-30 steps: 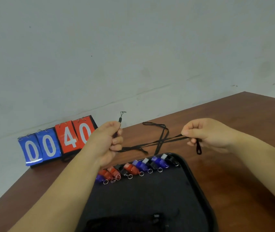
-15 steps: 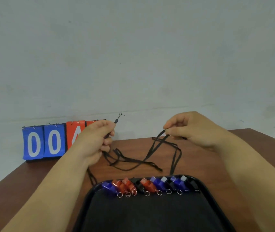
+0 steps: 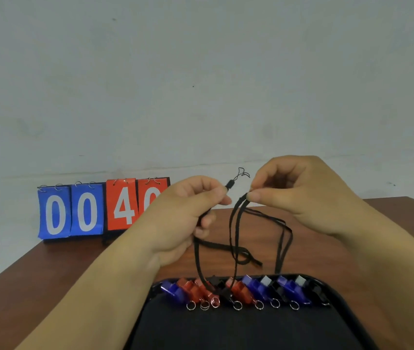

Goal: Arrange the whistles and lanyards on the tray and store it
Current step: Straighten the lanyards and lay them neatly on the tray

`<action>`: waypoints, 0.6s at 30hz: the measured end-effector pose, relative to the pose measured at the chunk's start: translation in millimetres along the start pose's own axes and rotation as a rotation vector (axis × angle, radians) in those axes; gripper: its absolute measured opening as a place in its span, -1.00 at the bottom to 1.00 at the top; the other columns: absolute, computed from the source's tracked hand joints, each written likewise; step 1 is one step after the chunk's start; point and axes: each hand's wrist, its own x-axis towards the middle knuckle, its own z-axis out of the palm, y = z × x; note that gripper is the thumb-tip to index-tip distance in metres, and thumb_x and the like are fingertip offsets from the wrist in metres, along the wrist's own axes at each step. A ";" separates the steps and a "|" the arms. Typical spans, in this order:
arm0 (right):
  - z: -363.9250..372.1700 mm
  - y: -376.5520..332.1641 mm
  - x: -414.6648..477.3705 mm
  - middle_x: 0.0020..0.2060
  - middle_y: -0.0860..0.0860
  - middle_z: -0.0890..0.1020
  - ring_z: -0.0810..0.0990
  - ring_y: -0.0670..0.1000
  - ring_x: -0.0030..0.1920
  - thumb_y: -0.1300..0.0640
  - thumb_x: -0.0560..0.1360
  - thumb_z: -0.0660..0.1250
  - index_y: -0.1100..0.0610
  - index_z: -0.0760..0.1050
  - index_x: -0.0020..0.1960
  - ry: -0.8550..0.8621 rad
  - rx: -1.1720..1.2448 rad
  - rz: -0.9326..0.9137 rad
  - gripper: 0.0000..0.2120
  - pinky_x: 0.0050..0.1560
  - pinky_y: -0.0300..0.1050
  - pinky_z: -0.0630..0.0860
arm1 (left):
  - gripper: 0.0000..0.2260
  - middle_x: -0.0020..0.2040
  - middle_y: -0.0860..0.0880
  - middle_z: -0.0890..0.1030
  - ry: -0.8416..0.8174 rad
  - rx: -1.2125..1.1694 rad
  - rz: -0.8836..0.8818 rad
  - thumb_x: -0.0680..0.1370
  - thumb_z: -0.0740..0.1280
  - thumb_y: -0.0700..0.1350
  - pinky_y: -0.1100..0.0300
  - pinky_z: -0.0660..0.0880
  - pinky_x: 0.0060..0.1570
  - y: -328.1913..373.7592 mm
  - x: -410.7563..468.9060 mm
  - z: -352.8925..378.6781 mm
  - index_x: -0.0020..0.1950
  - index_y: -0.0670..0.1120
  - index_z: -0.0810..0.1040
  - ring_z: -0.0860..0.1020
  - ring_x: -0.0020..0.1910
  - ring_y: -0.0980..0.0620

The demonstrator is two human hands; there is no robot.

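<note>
One lanyard (image 3: 230, 228) is held over the tray (image 3: 226, 332) of whistles (image 3: 251, 289).
Its clip end is gripped by the left hand (image 3: 183, 223), a loop pinched by the right hand (image 3: 301, 195).

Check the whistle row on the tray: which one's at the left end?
The blue whistle, first from the left. Two red whistles follow on its right; the other blue ones sit further right.
</note>
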 end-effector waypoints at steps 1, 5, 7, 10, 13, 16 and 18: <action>0.7 1.1 0.2 -0.22 0.11 0.73 0.66 0.27 -0.14 0.22 0.40 0.58 0.07 0.69 -0.18 0.008 0.008 -0.002 -0.91 -0.10 0.13 0.62 | -0.84 -0.12 0.01 0.70 -0.011 -0.010 -0.012 0.64 0.33 -0.17 0.34 0.27 -0.53 -0.5 0.3 0.3 -0.15 -0.05 0.58 0.32 -0.51 0.16; 5.5 4.7 0.1 -0.21 0.08 0.74 0.70 0.19 -0.14 0.24 0.39 0.58 0.13 0.67 -0.17 0.006 0.025 0.001 -0.90 -0.05 0.08 0.63 | -0.81 -0.15 0.01 0.69 -0.071 -0.006 -0.043 0.67 0.28 -0.14 0.32 0.23 -0.54 -2.9 -0.1 -0.2 -0.15 -0.02 0.52 0.25 -0.52 0.15; 7.1 7.0 0.5 -0.21 0.04 0.75 0.72 0.07 -0.15 0.23 0.39 0.59 0.13 0.68 -0.17 -0.003 0.004 -0.001 -0.90 -0.02 -0.07 0.64 | -0.82 -0.09 -0.11 0.71 -0.108 0.036 -0.051 0.69 0.25 -0.12 0.32 0.21 -0.54 -3.9 -1.1 0.2 -0.11 -0.04 0.50 0.25 -0.53 0.14; 7.8 8.5 1.0 -0.21 0.00 0.75 0.72 -0.04 -0.18 0.23 0.38 0.59 0.12 0.68 -0.17 -0.012 -0.014 -0.009 -0.90 -0.03 -0.20 0.63 | -0.82 -0.18 -0.13 0.67 -0.139 0.043 -0.067 0.71 0.20 -0.15 0.32 0.17 -0.55 -6.0 -2.0 2.2 -0.09 -0.08 0.46 0.24 -0.55 0.15; 8.4 8.5 1.2 -0.22 0.01 0.74 0.72 -0.02 -0.19 0.23 0.39 0.58 0.10 0.68 -0.18 -0.002 -0.012 -0.011 -0.90 -0.07 -0.20 0.62 | -0.79 -0.37 -0.01 0.51 -0.111 0.096 -0.089 0.71 0.20 -0.13 0.30 0.12 -0.50 -8.1 -2.2 3.9 -0.11 -0.04 0.46 0.23 -0.56 0.17; 7.3 7.9 1.0 -0.20 0.04 0.74 0.71 0.13 -0.13 0.20 0.40 0.58 0.05 0.69 -0.17 0.004 -0.015 0.010 -0.91 -0.05 -0.03 0.63 | -0.77 -0.43 0.04 0.39 -0.062 0.146 -0.064 0.71 0.20 -0.11 0.25 0.11 -0.45 -8.5 -0.9 2.8 -0.14 -0.01 0.47 0.24 -0.56 0.16; 3.9 8.6 0.9 -0.20 0.03 0.75 0.71 0.13 -0.12 0.18 0.41 0.57 0.02 0.71 -0.16 0.002 -0.014 0.038 -0.91 -0.04 -0.03 0.63 | -0.76 -0.43 0.04 0.38 -0.013 0.158 -0.018 0.71 0.21 -0.11 0.26 0.14 -0.48 -7.9 1.7 -1.2 -0.16 0.01 0.48 0.24 -0.56 0.15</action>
